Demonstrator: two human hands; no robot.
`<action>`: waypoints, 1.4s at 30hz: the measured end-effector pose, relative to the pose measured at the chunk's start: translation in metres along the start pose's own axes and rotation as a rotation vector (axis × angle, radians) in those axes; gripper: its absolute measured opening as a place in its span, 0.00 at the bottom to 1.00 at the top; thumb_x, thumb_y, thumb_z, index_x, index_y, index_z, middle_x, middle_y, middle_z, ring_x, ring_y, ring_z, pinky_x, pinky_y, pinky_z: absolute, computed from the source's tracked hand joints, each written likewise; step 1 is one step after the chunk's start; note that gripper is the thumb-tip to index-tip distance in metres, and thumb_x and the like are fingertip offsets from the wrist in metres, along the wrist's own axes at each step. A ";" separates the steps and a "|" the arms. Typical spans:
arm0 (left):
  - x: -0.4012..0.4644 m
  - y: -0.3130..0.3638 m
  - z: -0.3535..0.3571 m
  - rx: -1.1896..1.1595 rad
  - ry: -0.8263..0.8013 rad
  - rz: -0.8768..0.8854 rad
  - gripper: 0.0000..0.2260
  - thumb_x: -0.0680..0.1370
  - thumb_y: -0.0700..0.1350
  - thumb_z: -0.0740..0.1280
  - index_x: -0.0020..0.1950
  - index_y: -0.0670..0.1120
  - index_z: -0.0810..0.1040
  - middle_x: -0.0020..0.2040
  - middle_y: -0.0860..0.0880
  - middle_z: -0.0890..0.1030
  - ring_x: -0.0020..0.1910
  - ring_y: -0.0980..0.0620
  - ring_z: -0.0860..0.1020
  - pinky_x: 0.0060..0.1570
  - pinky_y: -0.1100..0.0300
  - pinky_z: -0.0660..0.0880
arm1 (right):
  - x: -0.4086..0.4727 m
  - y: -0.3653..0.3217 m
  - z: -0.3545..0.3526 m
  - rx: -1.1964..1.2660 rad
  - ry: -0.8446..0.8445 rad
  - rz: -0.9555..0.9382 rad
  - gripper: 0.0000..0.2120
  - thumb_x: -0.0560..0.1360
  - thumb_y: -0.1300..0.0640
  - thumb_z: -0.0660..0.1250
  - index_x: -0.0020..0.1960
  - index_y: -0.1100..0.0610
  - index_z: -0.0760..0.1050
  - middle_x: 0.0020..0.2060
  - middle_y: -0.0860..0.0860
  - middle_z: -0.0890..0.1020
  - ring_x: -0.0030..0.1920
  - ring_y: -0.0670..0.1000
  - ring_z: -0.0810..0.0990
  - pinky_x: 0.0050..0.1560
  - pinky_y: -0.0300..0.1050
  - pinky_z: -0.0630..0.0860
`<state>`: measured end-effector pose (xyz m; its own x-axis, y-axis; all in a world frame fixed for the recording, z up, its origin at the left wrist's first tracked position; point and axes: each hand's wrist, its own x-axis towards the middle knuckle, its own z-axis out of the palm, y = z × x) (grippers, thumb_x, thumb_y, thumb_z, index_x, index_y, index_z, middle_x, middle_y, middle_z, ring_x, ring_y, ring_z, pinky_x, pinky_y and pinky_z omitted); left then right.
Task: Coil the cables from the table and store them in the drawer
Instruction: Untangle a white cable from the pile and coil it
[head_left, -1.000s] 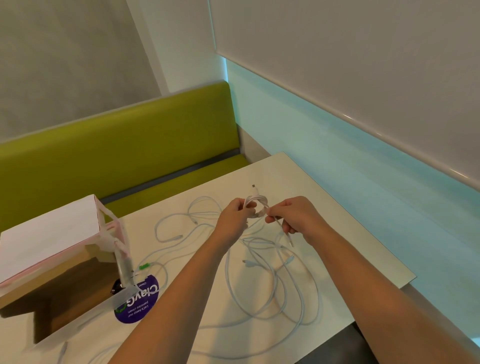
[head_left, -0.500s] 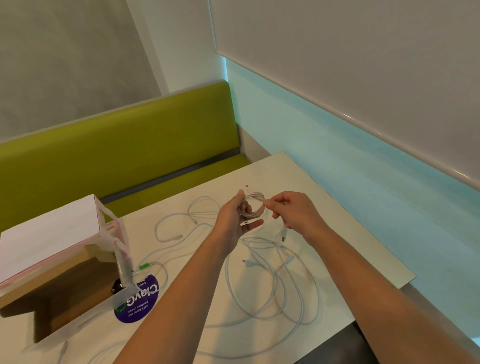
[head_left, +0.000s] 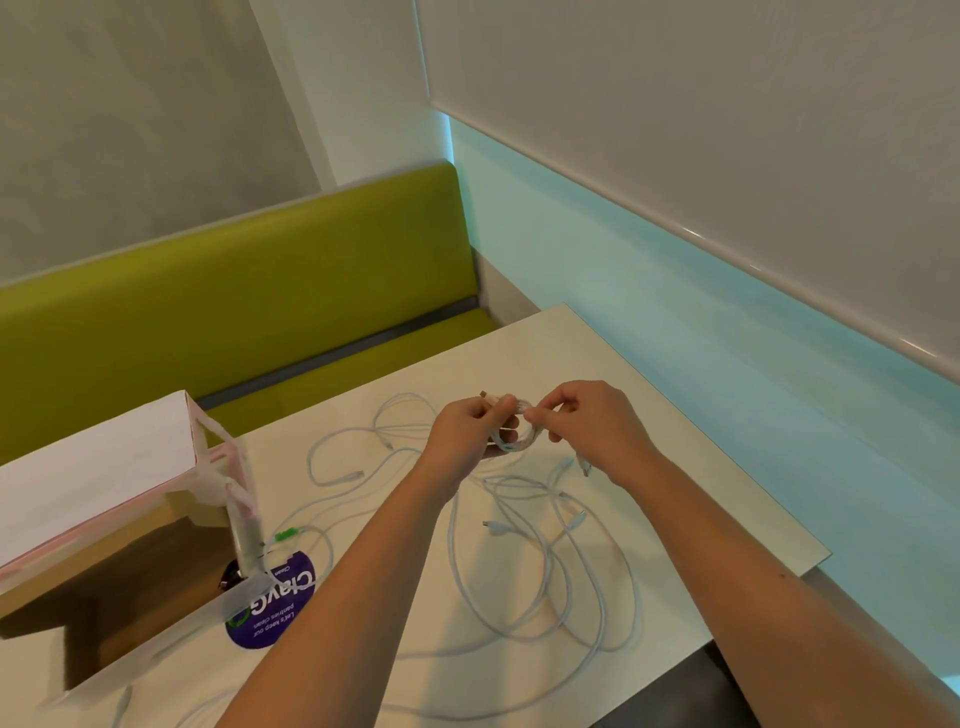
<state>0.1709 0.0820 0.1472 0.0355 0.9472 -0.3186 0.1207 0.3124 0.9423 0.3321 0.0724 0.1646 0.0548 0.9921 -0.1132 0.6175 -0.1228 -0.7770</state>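
Above the middle of the table, the left hand is closed around one small coiled cable, while the right hand pinches its strand with fingertips. Several loose cables, too tangled to count, lie beneath. Both hands are higher and closer together than before.

The table has a smooth, faintly glossy pale top; the loose cables on it look like smooth white plastic. The bench is matt green upholstery; the drawer unit shows wood under translucent plastic.
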 end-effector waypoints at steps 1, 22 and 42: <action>0.000 0.001 -0.002 -0.044 0.013 -0.016 0.12 0.80 0.47 0.67 0.51 0.39 0.82 0.43 0.45 0.83 0.42 0.48 0.82 0.47 0.53 0.82 | 0.001 0.002 -0.001 0.023 -0.047 0.008 0.07 0.73 0.48 0.72 0.47 0.50 0.81 0.35 0.46 0.83 0.34 0.45 0.80 0.36 0.39 0.75; -0.002 -0.003 -0.014 -0.238 -0.008 -0.167 0.10 0.76 0.49 0.71 0.48 0.42 0.85 0.46 0.47 0.84 0.43 0.53 0.79 0.41 0.64 0.79 | 0.001 0.017 0.008 0.533 -0.039 0.080 0.08 0.79 0.61 0.65 0.56 0.57 0.81 0.46 0.53 0.85 0.44 0.50 0.83 0.44 0.41 0.79; -0.001 -0.010 0.004 -0.392 0.236 -0.082 0.08 0.75 0.44 0.73 0.52 0.42 0.85 0.47 0.45 0.85 0.44 0.51 0.80 0.42 0.66 0.79 | -0.004 0.009 0.017 0.685 -0.300 0.216 0.20 0.71 0.69 0.73 0.60 0.60 0.75 0.42 0.58 0.81 0.36 0.53 0.80 0.37 0.43 0.80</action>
<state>0.1737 0.0776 0.1381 -0.1904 0.8947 -0.4041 -0.2718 0.3475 0.8974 0.3240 0.0664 0.1479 -0.1563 0.9063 -0.3928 -0.0106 -0.3992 -0.9168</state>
